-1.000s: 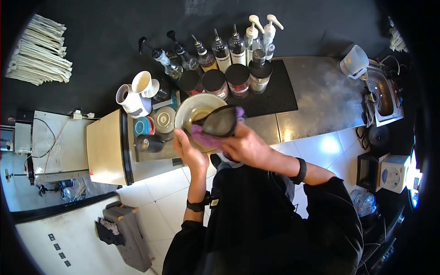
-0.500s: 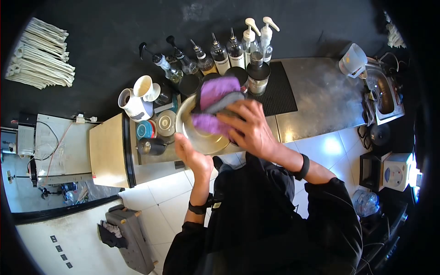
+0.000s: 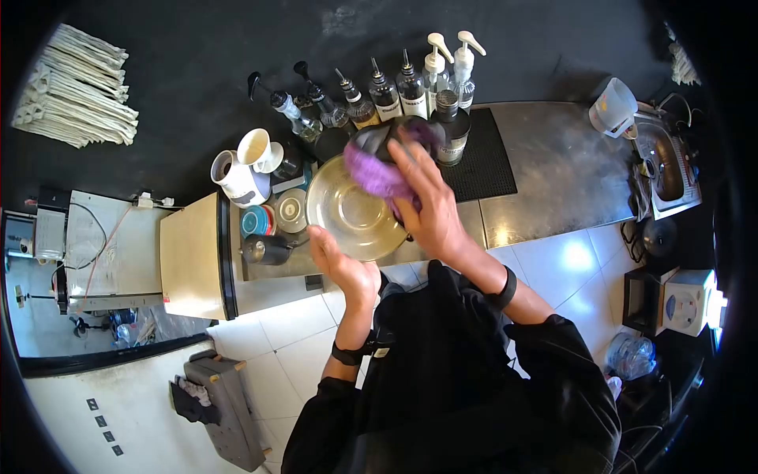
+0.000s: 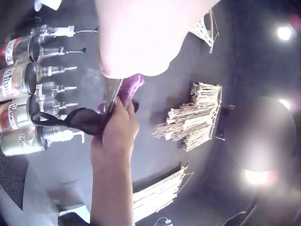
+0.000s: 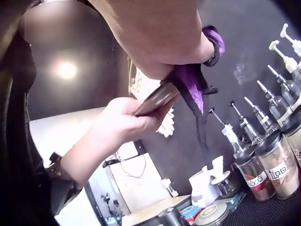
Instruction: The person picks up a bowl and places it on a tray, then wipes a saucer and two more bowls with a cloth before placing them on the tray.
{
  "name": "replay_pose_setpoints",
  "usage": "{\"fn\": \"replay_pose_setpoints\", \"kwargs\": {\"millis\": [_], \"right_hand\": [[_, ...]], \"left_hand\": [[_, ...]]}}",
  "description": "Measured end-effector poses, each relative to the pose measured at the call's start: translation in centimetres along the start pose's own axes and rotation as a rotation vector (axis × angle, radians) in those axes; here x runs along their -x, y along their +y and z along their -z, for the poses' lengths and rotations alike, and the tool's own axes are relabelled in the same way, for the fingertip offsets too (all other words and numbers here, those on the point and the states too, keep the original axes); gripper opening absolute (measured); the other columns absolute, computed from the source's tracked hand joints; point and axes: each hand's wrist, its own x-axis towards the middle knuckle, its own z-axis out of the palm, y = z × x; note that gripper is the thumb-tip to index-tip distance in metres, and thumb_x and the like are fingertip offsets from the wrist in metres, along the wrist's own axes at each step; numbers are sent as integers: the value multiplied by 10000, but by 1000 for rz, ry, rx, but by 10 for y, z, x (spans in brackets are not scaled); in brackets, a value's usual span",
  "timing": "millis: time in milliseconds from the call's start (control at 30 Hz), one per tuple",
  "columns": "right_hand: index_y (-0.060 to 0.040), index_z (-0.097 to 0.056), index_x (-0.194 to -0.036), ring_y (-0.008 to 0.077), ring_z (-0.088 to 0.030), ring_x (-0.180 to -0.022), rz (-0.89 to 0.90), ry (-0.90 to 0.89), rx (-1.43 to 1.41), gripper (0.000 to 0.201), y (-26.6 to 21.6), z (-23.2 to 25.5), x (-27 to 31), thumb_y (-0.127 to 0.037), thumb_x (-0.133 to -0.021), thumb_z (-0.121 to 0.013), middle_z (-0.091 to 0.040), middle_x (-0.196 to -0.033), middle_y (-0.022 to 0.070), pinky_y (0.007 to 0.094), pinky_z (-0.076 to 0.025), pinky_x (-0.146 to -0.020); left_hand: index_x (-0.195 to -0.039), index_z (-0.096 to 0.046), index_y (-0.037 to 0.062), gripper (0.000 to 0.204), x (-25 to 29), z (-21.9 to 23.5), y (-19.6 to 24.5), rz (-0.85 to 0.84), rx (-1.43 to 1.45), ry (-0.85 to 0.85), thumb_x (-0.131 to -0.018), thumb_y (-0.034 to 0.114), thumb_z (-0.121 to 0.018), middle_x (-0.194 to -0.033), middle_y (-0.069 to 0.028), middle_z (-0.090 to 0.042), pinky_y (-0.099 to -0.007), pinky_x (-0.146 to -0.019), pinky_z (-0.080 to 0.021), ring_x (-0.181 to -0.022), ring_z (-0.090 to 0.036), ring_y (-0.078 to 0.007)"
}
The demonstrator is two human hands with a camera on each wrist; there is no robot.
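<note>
A round, shiny, pale-yellowish bowl [image 3: 339,197] is held up in front of the body over the counter's front edge. My left hand [image 3: 343,268] grips its near left side, thumb along the rim in the right wrist view. With my right hand [image 3: 430,209] I hold a purple and black cloth [image 3: 371,170] against the far right rim, fingers stretched over it. The cloth covers that part of the bowl and blurs a little. In the left wrist view the bowl [image 4: 112,92] shows edge-on, with purple cloth [image 4: 131,87] beside the right hand.
Several pump and pour bottles [image 3: 384,96] and lidded jars [image 3: 452,130] line the wall behind the bowl. To the left sit a white pitcher [image 3: 237,183], a stacked lid [image 3: 292,207] and a dark metal cup [image 3: 264,249]. A sink [image 3: 667,162] lies far right.
The cloth has shifted from inside the bowl, flipping purple side up, to the bowl's far right rim. More of the bowl's inside shows now. My left hand stays at the near left side.
</note>
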Motion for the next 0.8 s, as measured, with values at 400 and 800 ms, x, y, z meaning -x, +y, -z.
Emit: {"fn": "replay_pose_setpoints", "kwargs": {"millis": [400,800], "right_hand": [[52,-604,-1015,161,-622,-692,-291,-135,-344,288,19,18,-19,-76,-777,-703,-652,-749,133,329,-500,-679],[13,-613,-1078,45,-552,-855,-529,142,-848,247,-9,-23,19,-83,-858,-675,-638,-965,-7,214,-469,-751]], "left_hand": [[-1053,-568,-1,262,-21,10,20,10,-400,-325,-977,249,-550,-949,-24,-577,-248,-770,-408,-867,-500,-83],[-1283,-436,-41,513,1,-16,-1,-130,-93,123,-980,365,-519,-1205,-152,-531,-345,-906,-460,-1053,-565,-224]]}}
